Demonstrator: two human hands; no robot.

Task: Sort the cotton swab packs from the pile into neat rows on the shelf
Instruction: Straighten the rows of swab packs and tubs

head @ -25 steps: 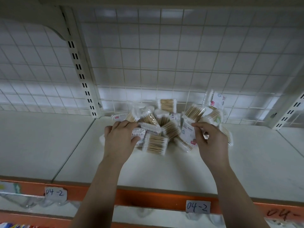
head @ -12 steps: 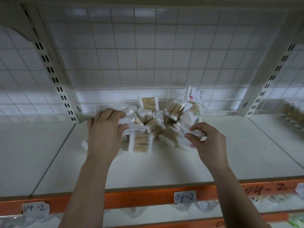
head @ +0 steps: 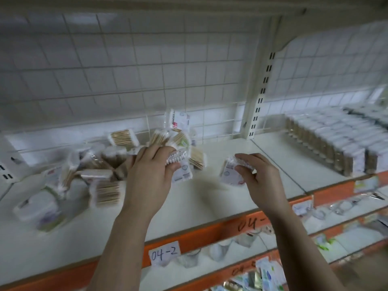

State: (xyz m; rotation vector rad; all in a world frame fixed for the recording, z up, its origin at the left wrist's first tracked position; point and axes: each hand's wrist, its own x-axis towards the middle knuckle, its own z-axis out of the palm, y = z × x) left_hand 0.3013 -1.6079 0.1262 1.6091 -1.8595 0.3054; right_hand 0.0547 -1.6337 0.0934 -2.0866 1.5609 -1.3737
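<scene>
Carrying looks to be the step in hand: on the shelf [head: 201, 198] the pile [head: 100, 164] sits left, neat rows [head: 327, 143] far right. Left hand [head: 150, 177] grips a pack [head: 180, 164] beside the pile; right hand [head: 262, 181] pinches a second pack [head: 230, 173] mid-shelf. Next, likely, a reach right to the rows.

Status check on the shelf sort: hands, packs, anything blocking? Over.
Left hand grips one swab pack at the pile edge. Right hand pinches a second pack. Nothing seen blocking the rows at right.
</scene>
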